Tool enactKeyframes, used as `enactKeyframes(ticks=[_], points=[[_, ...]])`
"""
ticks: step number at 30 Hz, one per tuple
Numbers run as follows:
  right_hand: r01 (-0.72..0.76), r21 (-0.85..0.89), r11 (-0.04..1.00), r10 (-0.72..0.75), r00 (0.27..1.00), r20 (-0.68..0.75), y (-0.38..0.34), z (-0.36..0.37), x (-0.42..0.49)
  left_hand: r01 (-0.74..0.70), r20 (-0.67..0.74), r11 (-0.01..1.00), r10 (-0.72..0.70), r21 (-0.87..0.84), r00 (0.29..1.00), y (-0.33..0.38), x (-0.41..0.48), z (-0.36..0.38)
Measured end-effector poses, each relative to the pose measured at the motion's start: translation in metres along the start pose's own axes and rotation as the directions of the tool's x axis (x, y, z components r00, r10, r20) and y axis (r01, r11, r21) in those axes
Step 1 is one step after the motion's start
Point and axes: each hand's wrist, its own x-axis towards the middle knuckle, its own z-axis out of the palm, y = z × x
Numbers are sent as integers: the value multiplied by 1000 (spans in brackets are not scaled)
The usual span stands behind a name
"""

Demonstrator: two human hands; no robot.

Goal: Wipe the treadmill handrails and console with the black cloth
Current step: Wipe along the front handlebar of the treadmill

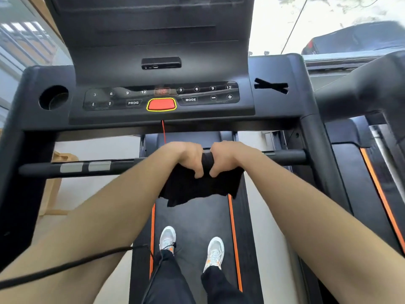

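Both hands, left (186,157) and right (228,159), gripped cloth (197,187) on bar (285,156); hanging slack could slip off, missing ends.

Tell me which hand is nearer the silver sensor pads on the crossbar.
Left. The left hand grips the black cloth on the crossbar, just right of the silver sensor pads. The right hand sits beyond it, farther from them.

The cloth (197,187) was plain black. The console (162,95) was black with white markings and a red stop button (161,104) rimmed in yellow. Orange stripes (235,240) edged the black belt (192,218). The sneakers (215,251) were white with orange accents.
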Motion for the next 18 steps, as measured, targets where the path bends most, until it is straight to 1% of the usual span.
enactKeyframes(ticks=[1, 2, 3, 4, 5, 6, 7, 8, 9, 10, 11, 12, 13, 14, 15, 16, 17, 18], points=[[-4, 2, 1000, 4, 1000, 16, 4, 0, 0, 1, -1, 1000, -1, -5, 1000, 5, 2, 0], [-19, -20, 1000, 19, 1000, -22, 9, 3, -2, 8, -76, 1000, -6, 24, 997, 11, 3, 5], [-39, -71, 997, 30, 992, -123, 16, 11, -6, 25, -224, 997, -7, 78, 974, 16, 4, 16], [-55, -137, 989, 15, 961, -277, 22, 25, -10, 58, -407, 988, 7, 146, 914, 23, 4, 30], [-68, -212, 975, -33, 897, -442, 29, 42, -12, 97, -564, 973, 38, 208, 825, 29, 5, 46], [-84, -280, 956, -101, 802, -588, 34, 58, -14, 132, -676, 958, 79, 255, 733, 35, 6, 60], [-116, -321, 940, -144, 717, -682, 36, 68, -17, 147, -738, 948, 117, 282, 665, 39, 8, 68], [-153, -325, 933, -140, 676, -723, 37, 69, -18, 146, -760, 950, 123, 276, 638, 42, 9, 68], [-165, -297, 941, -90, 723, -685, 38, 64, -17, 132, -730, 959, 98, 251, 676, 44, 11, 62], [-157, -242, 957, -17, 807, -591, 38, 54, -15, 107, -661, 970, 66, 217, 748, 45, 13, 52], [-136, -170, 976, 51, 903, -427, 39, 41, -13, 54, -547, 983, 52, 175, 836, 44, 16, 40], [-100, -70, 992, 82, 971, -222, 43, 26, -9, -17, -392, 994, 58, 107, 918, 44, 18, 26], [-79, 23, 997, 80, 996, -37, 46, 11, -6, -72, -230, 997, 77, 32, 970, 45, 19, 13], [-73, 84, 994, 64, 993, 99, 49, 0, -3, -101, -95, 994, 98, -34, 991, 45, 20, 2], [-68, 116, 991, 48, 985, 167, 50, -5, -2, -112, -27, 991, 111, -67, 993, 46, 22, -3], [-64, 115, 991, 44, 985, 166, 49, -6, -3, -111, -28, 991, 110, -76, 994, 48, 22, -4], [-65, 76, 995, 57, 993, 104, 49, -2, -6, -91, -88, 994, 86, -55, 992, 51, 19, 0], [-69, -7, 998, 68, 997, -38, 48, 9, -9, -59, -214, 998, 57, -6, 975, 54, 16, 10]])
